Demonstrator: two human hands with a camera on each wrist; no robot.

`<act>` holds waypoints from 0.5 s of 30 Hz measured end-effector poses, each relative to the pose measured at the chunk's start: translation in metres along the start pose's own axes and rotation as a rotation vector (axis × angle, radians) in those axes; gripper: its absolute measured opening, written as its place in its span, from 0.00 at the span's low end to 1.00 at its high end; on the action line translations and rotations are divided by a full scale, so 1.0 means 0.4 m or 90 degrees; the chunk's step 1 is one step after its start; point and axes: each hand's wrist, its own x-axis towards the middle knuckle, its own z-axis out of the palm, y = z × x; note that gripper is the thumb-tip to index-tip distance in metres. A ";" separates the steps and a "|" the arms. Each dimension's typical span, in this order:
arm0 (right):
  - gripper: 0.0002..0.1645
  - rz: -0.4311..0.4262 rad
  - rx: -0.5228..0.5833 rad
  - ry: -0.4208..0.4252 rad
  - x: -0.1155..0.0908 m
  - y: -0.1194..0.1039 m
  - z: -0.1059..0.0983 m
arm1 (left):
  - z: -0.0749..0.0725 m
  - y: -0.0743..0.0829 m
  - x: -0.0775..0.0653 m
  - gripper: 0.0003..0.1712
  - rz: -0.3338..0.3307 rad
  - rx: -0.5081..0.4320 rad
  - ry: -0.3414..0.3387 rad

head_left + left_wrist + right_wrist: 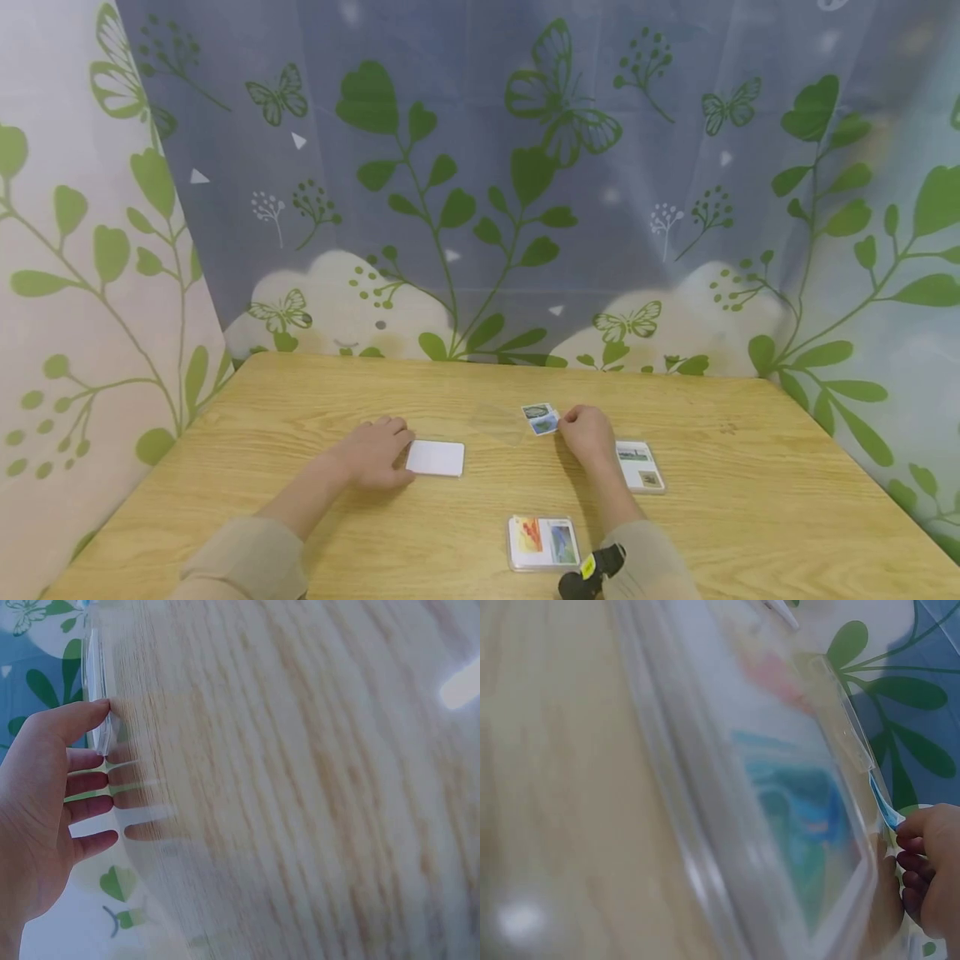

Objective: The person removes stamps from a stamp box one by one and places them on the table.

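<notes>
Right hand [587,435] pinches a two-picture card [540,419] toward the far side of the bench [450,542]; left hand [373,454], fingers extended, touches the left end of a white case [437,458].
The head view shows the card's pictures stacked far to near, long axis unclear; only the right wrist view shows it curving. The white case lies lengthwise left to right; a nearer clear case [536,568] holds two pictures [562,541] side by side.

Wooden table [360,542] with three flat cases [545,545]
</notes>
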 end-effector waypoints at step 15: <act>0.08 -0.034 -0.102 0.015 -0.011 0.013 -0.008 | -0.006 0.005 -0.003 0.34 -0.001 -0.007 -0.003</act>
